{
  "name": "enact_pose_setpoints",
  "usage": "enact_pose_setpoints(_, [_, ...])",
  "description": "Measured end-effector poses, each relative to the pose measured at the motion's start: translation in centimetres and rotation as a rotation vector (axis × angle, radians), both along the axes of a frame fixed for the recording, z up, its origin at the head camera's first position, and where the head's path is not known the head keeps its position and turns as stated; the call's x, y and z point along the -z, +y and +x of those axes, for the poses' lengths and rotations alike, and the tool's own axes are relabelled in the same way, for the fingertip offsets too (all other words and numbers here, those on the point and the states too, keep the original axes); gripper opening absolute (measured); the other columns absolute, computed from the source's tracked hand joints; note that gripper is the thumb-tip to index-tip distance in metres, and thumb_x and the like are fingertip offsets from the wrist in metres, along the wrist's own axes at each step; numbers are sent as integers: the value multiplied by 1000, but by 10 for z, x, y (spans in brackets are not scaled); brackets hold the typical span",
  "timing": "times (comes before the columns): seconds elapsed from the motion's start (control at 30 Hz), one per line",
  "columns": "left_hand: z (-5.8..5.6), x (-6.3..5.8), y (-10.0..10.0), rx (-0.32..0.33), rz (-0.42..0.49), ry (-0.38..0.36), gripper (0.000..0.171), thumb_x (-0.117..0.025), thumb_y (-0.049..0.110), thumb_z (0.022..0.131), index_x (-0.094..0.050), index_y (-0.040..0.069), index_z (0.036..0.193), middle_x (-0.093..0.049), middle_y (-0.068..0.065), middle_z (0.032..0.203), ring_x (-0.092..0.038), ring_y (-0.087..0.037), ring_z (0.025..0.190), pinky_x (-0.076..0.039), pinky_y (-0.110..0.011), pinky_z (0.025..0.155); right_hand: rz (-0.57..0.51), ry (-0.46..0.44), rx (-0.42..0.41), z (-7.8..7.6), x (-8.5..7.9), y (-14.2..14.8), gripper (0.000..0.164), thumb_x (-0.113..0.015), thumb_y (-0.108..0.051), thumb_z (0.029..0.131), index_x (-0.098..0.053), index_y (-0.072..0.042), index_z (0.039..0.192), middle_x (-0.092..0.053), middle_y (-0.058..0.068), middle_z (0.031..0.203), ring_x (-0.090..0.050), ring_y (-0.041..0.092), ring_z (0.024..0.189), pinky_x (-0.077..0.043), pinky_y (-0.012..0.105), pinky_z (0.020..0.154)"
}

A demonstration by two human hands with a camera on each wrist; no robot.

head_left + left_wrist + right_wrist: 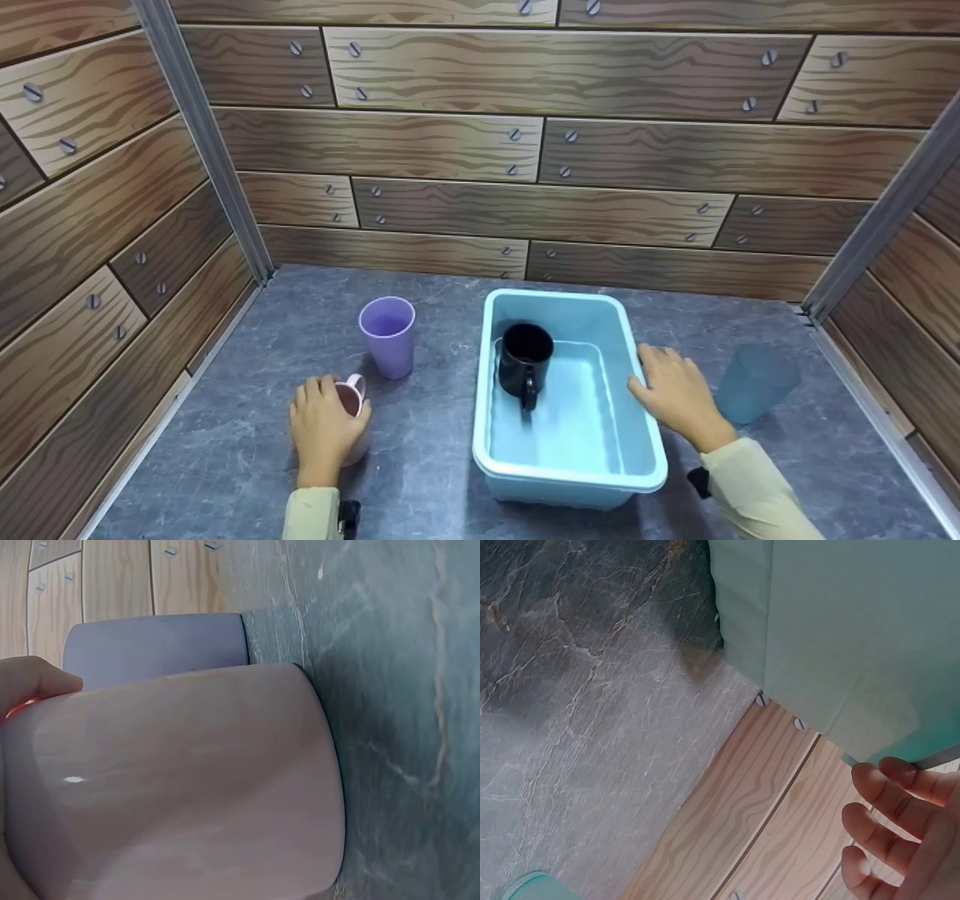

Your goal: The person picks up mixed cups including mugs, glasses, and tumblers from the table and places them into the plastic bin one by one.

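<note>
Pink mug [180, 780], at near left, is gripped from above by left hand [322, 427], right hand [677, 394] resting loosely on blue bin [570, 480]'s right rim; probably rigid, slick, breakable ceramic, so hold round body or handle [358, 383].

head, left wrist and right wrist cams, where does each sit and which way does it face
Head: worn on the head, looking forward and down at the blue bin; left hand, right hand and both sleeves show.
Left wrist: turned sideways, facing the pink mug, with the purple cup behind; part of the left hand shows at left.
Right wrist: tilted, facing the bin's outside; right-hand fingers show lower right.
Shared: head and left wrist both show the pink mug and purple cup.
</note>
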State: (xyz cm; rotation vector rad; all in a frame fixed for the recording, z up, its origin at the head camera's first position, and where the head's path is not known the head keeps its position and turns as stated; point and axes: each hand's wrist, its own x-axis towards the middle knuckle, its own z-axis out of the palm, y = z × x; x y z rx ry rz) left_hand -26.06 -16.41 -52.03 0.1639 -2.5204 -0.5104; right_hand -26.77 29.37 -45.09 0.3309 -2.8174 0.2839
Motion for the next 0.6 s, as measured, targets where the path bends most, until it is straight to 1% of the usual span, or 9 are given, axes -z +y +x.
enact_pose_setpoints(0.1, [-1, 0, -1, 12, 1, -5, 52, -73, 32, 67, -57, -2, 104, -55, -21, 99, -50, -39, 96, -40, -51, 81, 0, 0, -1, 1, 1, 1, 22, -55, -28, 89, -56, -8, 99, -60, 6, 81, -51, 24, 75, -34, 38, 61])
enact_pose_setpoints(0.33, [-4, 1, -4, 45, -2, -27, 53, -73, 32, 66, -57, -1, 105, -55, -20, 100, -50, -37, 96, -40, -51, 81, -5, 8, -4, 1, 3, 2, 25, -56, -27, 88, -57, -6, 102, -62, 9, 84, -54, 27, 78, -38, 43, 64])
enact_pose_setpoints(0.6, [-10, 1, -10, 89, -33, 10, 54, -73, 34, 63, -58, -1, 102, -56, -18, 97, -51, -36, 92, -42, -50, 79, -11, 16, -5, 0, 2, 1, 27, -56, -28, 88, -57, -6, 104, -62, 9, 86, -56, 29, 81, -40, 46, 67])
